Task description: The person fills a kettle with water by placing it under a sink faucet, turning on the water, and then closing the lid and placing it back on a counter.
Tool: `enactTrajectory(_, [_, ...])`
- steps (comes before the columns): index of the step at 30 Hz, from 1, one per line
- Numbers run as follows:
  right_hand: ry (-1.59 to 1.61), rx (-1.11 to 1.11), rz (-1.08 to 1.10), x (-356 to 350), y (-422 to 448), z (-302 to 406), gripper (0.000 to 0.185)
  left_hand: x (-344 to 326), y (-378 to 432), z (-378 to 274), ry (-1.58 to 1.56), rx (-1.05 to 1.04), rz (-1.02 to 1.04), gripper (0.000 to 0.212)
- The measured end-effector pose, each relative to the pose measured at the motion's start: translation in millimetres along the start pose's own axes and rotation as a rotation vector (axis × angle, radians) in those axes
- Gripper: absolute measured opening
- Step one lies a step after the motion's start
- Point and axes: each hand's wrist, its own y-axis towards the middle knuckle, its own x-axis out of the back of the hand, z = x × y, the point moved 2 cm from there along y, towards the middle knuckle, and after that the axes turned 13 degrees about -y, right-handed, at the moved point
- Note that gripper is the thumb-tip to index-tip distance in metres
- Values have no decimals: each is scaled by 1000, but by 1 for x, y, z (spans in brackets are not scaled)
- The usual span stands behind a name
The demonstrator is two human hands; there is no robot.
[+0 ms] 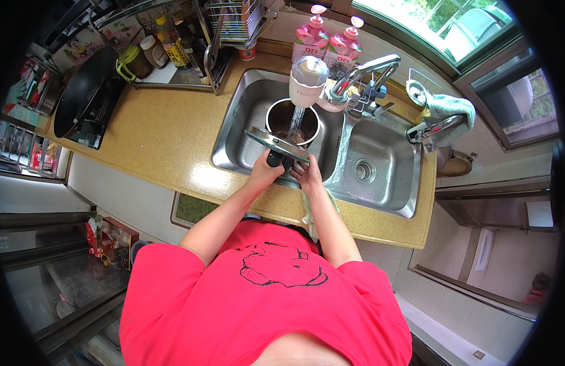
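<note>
My left hand [265, 172] is closed around the black knob of a glass pot lid with a metal rim [279, 145], which is tilted over the near side of the left sink basin [236, 137]. My right hand [308, 173] touches the lid's right edge, its fingers partly curled below it. Behind the lid, a round metal pot [269, 116] stands in the basin. Water runs into it from the white filter [306, 87] on the faucet [369, 64]. Something brownish lies in the pot; the lid hides part of it.
Right of the pot is a second basin [378, 178]. Two pink pump bottles [311, 39] stand behind the sink. A wok [83, 94] and a metal rack [172, 84] with bottles are at the left. A cloth [454, 110] hangs at a second faucet [440, 126].
</note>
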Motion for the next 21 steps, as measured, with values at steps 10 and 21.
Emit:
enactTrajectory(10, [3, 3, 5, 0, 0, 0, 58, -2, -3, -5, -56, -1, 9, 28])
enactTrajectory(21, [0, 1, -1, -1, -3, 2, 58, -2, -2, -6, -12, 10, 8, 28])
